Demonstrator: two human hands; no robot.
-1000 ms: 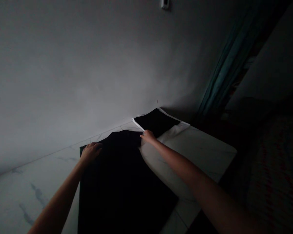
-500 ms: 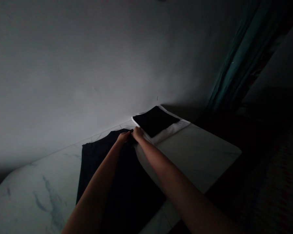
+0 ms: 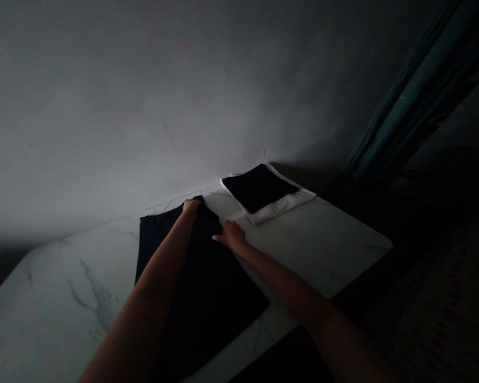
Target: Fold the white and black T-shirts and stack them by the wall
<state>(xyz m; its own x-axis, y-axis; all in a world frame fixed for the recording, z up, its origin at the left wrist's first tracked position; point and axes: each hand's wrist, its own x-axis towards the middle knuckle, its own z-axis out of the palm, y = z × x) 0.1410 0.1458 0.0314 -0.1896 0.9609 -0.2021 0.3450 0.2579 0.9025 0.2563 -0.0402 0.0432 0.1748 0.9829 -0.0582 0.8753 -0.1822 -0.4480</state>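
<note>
Left fingers (image 3: 193, 202) indistinct against dark cloth (image 3: 211, 292)

On the bench (image 3: 311, 239), set along the wall (image 3: 143, 106), a garment (image 3: 211, 287) lies in front, with the left hand (image 3: 190, 206) on its far edge and the right hand (image 3: 233, 235) at its right edge, while a clothes pile (image 3: 259, 187) sits behind to the right, before a curtain (image 3: 407, 96).

The left grip (image 3: 190, 207) is bare, its slim wrist (image 3: 184, 219) widening into an uncovered left forearm (image 3: 159, 276); right of the left grip, the right grip (image 3: 233, 235) and right forearm (image 3: 281, 282) are bare too.
</note>
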